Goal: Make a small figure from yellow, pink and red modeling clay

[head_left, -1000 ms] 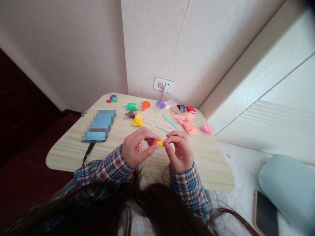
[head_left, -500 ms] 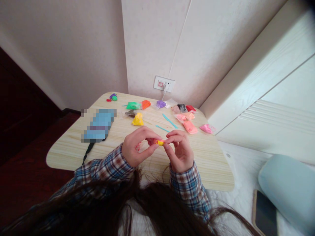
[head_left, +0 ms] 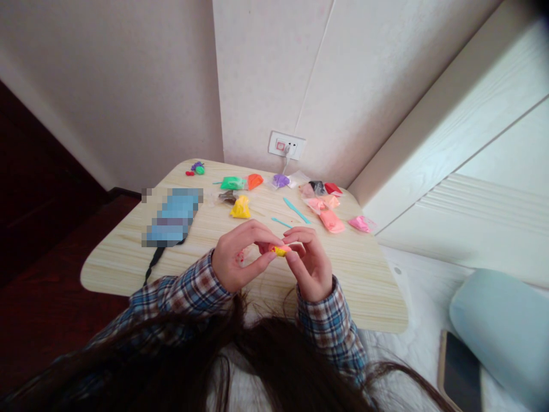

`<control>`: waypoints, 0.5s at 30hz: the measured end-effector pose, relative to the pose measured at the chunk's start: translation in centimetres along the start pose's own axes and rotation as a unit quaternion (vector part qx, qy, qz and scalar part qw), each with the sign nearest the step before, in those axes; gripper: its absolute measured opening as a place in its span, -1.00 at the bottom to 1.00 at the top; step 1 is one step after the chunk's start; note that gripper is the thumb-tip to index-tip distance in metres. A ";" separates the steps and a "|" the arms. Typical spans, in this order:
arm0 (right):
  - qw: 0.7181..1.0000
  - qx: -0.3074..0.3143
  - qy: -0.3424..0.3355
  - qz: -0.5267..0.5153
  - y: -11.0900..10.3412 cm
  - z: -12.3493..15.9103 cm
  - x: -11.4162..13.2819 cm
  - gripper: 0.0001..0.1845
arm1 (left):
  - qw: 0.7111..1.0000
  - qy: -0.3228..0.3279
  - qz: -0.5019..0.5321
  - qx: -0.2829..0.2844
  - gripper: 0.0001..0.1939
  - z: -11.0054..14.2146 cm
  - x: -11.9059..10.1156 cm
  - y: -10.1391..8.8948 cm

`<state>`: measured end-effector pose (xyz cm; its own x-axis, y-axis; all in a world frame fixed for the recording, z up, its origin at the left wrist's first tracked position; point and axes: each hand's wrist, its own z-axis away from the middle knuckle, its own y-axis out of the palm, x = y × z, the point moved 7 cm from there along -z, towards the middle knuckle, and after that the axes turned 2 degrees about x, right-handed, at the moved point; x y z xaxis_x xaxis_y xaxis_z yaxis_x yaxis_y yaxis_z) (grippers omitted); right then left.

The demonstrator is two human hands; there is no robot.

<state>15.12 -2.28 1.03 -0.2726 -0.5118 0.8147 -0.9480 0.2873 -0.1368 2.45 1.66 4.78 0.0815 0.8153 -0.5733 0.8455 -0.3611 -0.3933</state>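
Note:
A small piece of yellow and pink modelling clay is pinched between the fingertips of both hands, above the near part of the table. My left hand grips its left end between thumb and fingers. On the right end, the thumb and fingers of my right hand are closed. Red-specked bits show through the gap of my left hand. Just beyond the fingers lie a thin blue modelling tool and a longer blue tool.
Bags of clay lie across the table: yellow, green, orange, purple and coral. Small clay shapes sit at the far left corner. A pixelated device lies left. A plugged socket is on the wall.
My right hand has shifted slightly left, its fingers closer over the clay. More pink shows on the clay's right end. My left hand has hardly moved.

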 end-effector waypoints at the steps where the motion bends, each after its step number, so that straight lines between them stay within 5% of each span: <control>1: 1.000 -0.003 0.000 0.001 0.0 0.1 0.0 -0.87 | 1.000 0.000 0.000 0.000 -0.89 0.0 0.0 0.0; 15: 0.999 -0.013 0.014 0.037 -0.2 0.1 -0.4 -0.88 | 1.000 -0.018 0.000 -0.002 -0.87 0.1 0.5 0.1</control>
<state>15.36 -2.21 0.70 -0.3357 -0.4652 0.8191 -0.9212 0.3437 -0.1824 2.53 2.01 4.34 0.0636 0.7984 -0.5988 0.8479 -0.3597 -0.3895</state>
